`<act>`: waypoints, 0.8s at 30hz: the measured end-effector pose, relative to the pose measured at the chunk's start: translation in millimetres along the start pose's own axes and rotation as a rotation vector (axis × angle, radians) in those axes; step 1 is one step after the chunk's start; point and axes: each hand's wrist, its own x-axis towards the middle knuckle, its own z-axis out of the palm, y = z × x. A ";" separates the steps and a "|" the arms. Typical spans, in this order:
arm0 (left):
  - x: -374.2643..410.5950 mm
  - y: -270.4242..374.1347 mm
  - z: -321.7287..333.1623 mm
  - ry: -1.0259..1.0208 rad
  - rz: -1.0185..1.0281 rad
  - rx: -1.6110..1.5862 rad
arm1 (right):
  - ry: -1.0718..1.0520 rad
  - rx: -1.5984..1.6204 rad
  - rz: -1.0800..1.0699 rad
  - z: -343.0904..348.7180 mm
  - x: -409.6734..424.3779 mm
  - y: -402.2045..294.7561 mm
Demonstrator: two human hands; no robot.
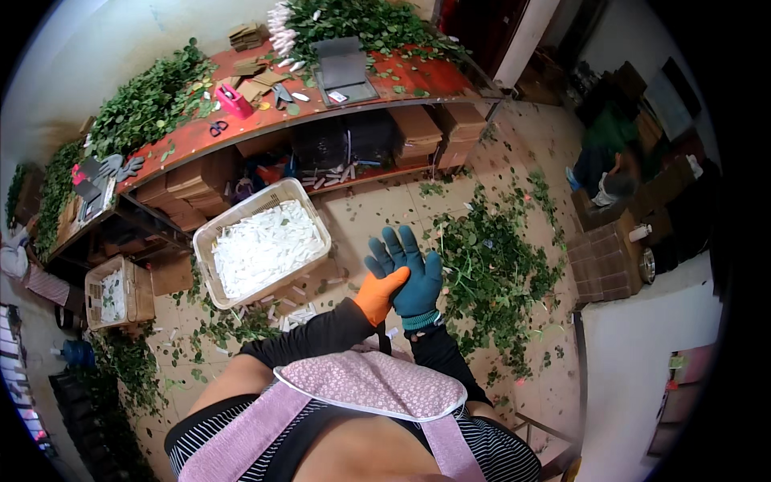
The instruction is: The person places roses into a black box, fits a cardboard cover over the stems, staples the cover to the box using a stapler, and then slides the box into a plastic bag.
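My left hand (378, 294) wears an orange glove and reaches across to the teal glove (420, 288) on my other hand. Its thumb lies over the palm near the little-finger side; the rest of its fingers are hidden. My right hand (414, 271), inside that teal glove, is held up with fingers spread and nothing in it. Black sleeves (319, 330) cover both forearms. Beyond them, to the left, a cream plastic basket (322, 226) on the floor holds many small white tubes (268, 247).
A red-topped workbench (199, 141) carries leafy stems (144, 102), scissors (218, 128), a pink tape dispenser (234, 101) and a grey metal tray (343, 72). Cut foliage (494, 265) covers the floor at right. A smaller basket (140, 295) stands left. Another person (614, 156) is at far right.
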 end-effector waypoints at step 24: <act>320.8 132.8 -340.0 0.384 -0.356 1.318 | 0.459 -1.415 0.570 -317.1 349.9 -121.5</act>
